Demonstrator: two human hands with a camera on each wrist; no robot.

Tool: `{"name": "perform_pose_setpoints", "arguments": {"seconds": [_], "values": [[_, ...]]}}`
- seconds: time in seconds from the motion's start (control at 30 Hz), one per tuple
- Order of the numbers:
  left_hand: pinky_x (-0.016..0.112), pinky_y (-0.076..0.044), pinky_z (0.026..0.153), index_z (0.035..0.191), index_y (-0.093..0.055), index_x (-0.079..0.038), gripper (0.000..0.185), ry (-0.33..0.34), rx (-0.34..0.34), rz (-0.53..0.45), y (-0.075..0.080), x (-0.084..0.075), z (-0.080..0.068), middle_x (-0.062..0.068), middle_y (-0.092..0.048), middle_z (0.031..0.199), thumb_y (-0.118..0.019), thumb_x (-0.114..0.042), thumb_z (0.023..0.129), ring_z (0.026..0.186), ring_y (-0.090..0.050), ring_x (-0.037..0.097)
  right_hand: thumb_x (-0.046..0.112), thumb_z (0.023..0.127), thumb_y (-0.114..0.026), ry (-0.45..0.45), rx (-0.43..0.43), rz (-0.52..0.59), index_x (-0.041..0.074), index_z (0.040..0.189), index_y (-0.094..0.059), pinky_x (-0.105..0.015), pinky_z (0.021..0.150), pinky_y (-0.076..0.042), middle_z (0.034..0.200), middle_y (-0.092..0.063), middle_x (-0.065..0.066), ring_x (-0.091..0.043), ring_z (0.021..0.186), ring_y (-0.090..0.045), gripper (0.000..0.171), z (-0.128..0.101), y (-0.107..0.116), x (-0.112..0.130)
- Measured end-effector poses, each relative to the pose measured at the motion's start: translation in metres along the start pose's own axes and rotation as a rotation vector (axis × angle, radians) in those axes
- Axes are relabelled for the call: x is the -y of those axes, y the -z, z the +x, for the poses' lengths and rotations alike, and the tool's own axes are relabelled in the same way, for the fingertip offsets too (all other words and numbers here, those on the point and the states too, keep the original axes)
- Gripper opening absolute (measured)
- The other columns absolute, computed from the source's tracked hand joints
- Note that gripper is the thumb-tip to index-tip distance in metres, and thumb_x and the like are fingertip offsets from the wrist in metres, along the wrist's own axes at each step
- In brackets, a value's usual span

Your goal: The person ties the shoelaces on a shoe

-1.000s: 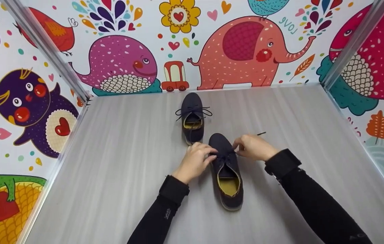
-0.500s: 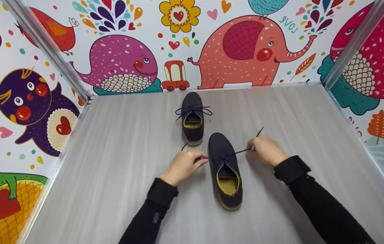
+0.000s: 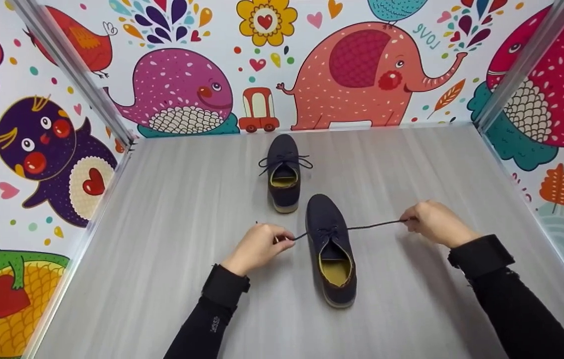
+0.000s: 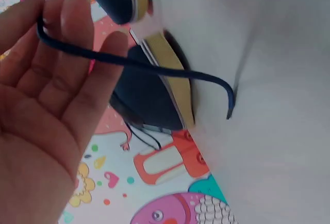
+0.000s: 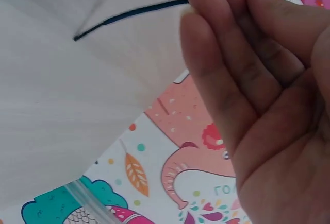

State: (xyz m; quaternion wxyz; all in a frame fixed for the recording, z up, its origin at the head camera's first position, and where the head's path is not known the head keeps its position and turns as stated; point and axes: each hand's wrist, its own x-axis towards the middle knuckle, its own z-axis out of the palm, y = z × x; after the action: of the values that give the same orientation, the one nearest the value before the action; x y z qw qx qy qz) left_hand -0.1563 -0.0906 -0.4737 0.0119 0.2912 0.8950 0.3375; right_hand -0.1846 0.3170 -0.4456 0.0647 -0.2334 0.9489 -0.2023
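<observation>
My left hand point(image 3: 257, 247) pinches one end of the dark lace point(image 3: 371, 226), my right hand point(image 3: 436, 223) the other, drawn out to either side of the near navy shoe point(image 3: 331, 249) on the grey table point(image 3: 162, 224). The second shoe point(image 3: 283, 172) sits just beyond it.

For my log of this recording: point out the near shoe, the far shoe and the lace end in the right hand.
near shoe point(image 3: 330, 244), head view, its tongue.
far shoe point(image 3: 282, 149), head view, its toe.
lace end point(image 3: 374, 226), head view, its taut stretch toward the right hand point(image 3: 436, 223).
</observation>
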Motion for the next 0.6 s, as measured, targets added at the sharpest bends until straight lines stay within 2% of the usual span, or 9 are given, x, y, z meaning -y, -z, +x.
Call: {"name": "perform_pose_setpoints", "arguments": {"seconds": [0.1,0.2,0.27,0.4,0.6], "values": [[0.027,-0.05,0.069,0.1,-0.077,-0.008,0.015,0.003,0.009,-0.019,-0.006,-0.007,0.006,-0.002,-0.071,0.084,-0.071,-0.02,0.093,0.072,-0.062,0.009,-0.004,0.087,-0.07,0.005,0.002,0.005,-0.002,0.093,-0.075,-0.036,0.064,-0.053,0.075,-0.07,-0.001,-0.013,0.066,-0.064,0.009,-0.003,0.003,0.01],[0.024,-0.048,0.063,0.103,-0.076,-0.006,0.017,0.003,-0.003,-0.043,-0.01,-0.013,0.013,-0.002,-0.071,0.08,-0.07,-0.02,0.094,0.065,-0.06,0.006,0.004,0.088,-0.073,0.049,-0.047,0.005,0.004,0.088,-0.076,-0.029,0.059,-0.05,0.071,-0.068,0.004,-0.006,0.062,-0.06,0.003,-0.005,0.004,0.023],[0.023,-0.047,0.058,0.106,-0.075,-0.005,0.019,0.014,-0.014,-0.061,-0.013,-0.016,0.017,-0.003,-0.07,0.077,-0.07,-0.02,0.094,0.059,-0.058,0.004,0.008,0.088,-0.075,0.088,-0.086,0.019,0.01,0.083,-0.075,-0.026,0.056,-0.048,0.069,-0.066,0.008,-0.003,0.059,-0.057,0.005,-0.005,0.005,0.032],[0.022,-0.046,0.051,0.108,-0.074,-0.005,0.021,0.055,-0.034,-0.111,-0.015,-0.021,0.024,-0.005,-0.068,0.074,-0.069,-0.021,0.095,0.05,-0.054,0.001,0.016,0.088,-0.077,0.145,-0.137,0.078,0.017,0.08,-0.074,-0.024,0.054,-0.044,0.068,-0.064,0.014,-0.001,0.058,-0.053,0.009,-0.005,0.005,0.048],[0.023,-0.047,0.05,0.105,-0.074,-0.007,0.019,0.078,-0.058,-0.172,-0.016,-0.027,0.028,-0.004,-0.067,0.072,-0.068,-0.022,0.096,0.05,-0.056,0.002,0.024,0.088,-0.077,0.142,-0.157,0.165,0.02,0.079,-0.072,-0.024,0.055,-0.046,0.069,-0.064,0.013,-0.002,0.059,-0.055,0.011,-0.005,0.006,0.064]]}}
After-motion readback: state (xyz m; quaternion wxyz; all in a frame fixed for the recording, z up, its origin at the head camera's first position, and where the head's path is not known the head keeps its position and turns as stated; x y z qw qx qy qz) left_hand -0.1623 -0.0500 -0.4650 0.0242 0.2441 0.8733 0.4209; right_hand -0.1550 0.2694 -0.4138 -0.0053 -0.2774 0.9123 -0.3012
